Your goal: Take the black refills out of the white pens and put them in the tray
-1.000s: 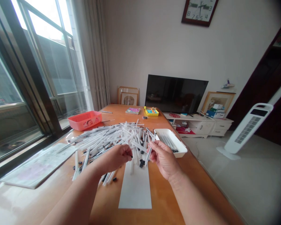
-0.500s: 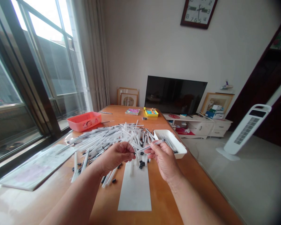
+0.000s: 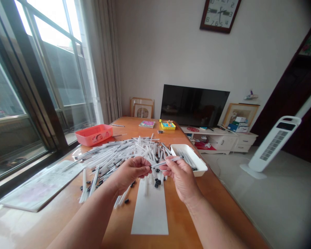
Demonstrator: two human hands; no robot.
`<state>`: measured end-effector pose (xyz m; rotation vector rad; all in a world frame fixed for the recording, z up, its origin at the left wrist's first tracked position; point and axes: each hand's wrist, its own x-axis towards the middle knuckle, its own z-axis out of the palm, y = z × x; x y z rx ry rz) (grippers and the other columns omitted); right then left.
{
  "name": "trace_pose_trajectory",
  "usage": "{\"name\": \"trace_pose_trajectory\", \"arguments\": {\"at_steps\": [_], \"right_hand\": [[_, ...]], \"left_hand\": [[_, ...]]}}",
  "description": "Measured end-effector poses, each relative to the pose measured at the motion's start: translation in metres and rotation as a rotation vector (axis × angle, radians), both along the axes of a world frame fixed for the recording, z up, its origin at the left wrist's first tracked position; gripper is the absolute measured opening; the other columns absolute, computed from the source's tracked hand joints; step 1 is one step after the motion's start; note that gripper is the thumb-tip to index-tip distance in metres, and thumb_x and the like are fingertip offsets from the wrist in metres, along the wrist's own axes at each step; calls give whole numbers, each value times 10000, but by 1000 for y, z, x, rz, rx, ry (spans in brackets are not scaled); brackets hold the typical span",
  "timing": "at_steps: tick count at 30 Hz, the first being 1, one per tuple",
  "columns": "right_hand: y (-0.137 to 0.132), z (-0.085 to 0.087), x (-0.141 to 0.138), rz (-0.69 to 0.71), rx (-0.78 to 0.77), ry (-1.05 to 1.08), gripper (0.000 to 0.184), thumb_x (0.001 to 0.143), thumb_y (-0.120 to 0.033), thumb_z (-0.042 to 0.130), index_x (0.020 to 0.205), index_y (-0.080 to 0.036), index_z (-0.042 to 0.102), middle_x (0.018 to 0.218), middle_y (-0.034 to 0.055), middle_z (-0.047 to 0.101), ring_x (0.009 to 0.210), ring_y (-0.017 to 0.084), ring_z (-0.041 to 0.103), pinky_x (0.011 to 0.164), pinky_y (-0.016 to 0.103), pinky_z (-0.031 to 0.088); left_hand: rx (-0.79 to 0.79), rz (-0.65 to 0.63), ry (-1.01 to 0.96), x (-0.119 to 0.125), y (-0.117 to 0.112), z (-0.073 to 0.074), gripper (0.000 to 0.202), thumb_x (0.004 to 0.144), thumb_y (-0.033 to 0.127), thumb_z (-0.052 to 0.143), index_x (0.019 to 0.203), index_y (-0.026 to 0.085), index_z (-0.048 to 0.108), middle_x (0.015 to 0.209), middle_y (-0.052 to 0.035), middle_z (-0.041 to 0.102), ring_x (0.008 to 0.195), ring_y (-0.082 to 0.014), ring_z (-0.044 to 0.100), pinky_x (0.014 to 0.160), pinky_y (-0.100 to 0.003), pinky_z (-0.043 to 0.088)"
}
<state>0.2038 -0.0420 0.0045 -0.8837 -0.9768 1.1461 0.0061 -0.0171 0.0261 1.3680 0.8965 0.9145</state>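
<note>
A thin translucent tube (image 3: pixel 161 164) with dark ends is held slantwise above the table between my two hands. My right hand (image 3: pixel 180 174) pinches it between thumb and fingers near its right end. At the tube's left end, the thumb and forefinger of my left hand (image 3: pixel 134 173) are closed on a small black cap, mostly hidden by the fingertips. Beyond the hands spreads a big heap of similar tubes (image 3: pixel 111 152), some with dark ends. Several loose black caps (image 3: pixel 157 182) lie below the hands, on a white paper strip (image 3: pixel 149 218).
A white tray (image 3: pixel 202 168) holding thin tubes stands right of the heap, near the table edge. At the back left sits a red bin (image 3: pixel 93 135). A yellow box (image 3: pixel 168 126) and a booklet (image 3: pixel 147 123) lie at the far end; a printed sheet (image 3: pixel 41 186) lies left.
Hardly anything differs. My hands and the tube stay almost in place, with the left fingertips shifted very slightly right at the tube's end.
</note>
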Motion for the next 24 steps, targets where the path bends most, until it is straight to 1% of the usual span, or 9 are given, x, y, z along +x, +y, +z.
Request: {"name": "trace_pose_trajectory", "arguments": {"at_steps": [4, 6, 12, 15, 18, 21, 24], "right_hand": [[0, 2, 0, 11, -12, 78, 312, 839, -416, 737, 1002, -169, 641, 900, 59, 743, 807, 195, 732, 707, 285, 567], [0, 3, 0, 22, -13, 99, 306, 831, -406, 750, 991, -167, 643, 890, 60, 746, 805, 195, 733, 728, 296, 575], [0, 2, 1, 45, -17, 132, 317, 811, -417, 769, 964, -165, 651, 863, 72, 750, 827, 213, 739, 756, 314, 583], [1, 1, 0, 46, -25, 144, 323, 795, -415, 783, 956, -166, 655, 866, 68, 750, 813, 204, 738, 757, 309, 584], [3, -1, 0, 41, -35, 149, 320, 790, -408, 788, 958, -170, 656, 870, 57, 747, 801, 192, 735, 751, 300, 584], [6, -5, 3, -3, -46, 149, 314, 794, -403, 782, 960, -172, 649, 853, 52, 742, 811, 198, 737, 740, 295, 581], [9, -7, 6, -34, -60, 139, 312, 793, -404, 778, 950, -170, 643, 839, 57, 741, 813, 203, 736, 731, 294, 578]], "left_hand": [[-33, 30, -91, 2, 1, -2, 253, 744, 286, 790, 909, 135, 672, 806, -28, 655, 723, -106, 562, 701, -247, 403], [-28, 49, -116, 2, 1, -3, 260, 741, 290, 800, 908, 132, 679, 805, -34, 662, 719, -106, 564, 701, -248, 405], [-22, 37, -130, 2, 2, -5, 268, 737, 304, 810, 898, 129, 685, 801, -51, 683, 719, -119, 582, 705, -260, 418], [-36, 36, -130, 2, 2, -4, 255, 746, 296, 796, 902, 132, 678, 825, -62, 699, 723, -120, 588, 703, -255, 416], [-52, 44, -121, 0, 2, -2, 233, 749, 288, 775, 890, 135, 669, 834, -75, 710, 721, -126, 590, 673, -244, 402], [-33, 79, -92, -6, 4, 0, 215, 735, 291, 758, 857, 140, 664, 799, -58, 698, 693, -121, 573, 642, -234, 387], [24, 161, 46, -12, 10, -3, 199, 719, 294, 729, 843, 150, 671, 770, -35, 690, 679, -128, 571, 641, -239, 395]]}}
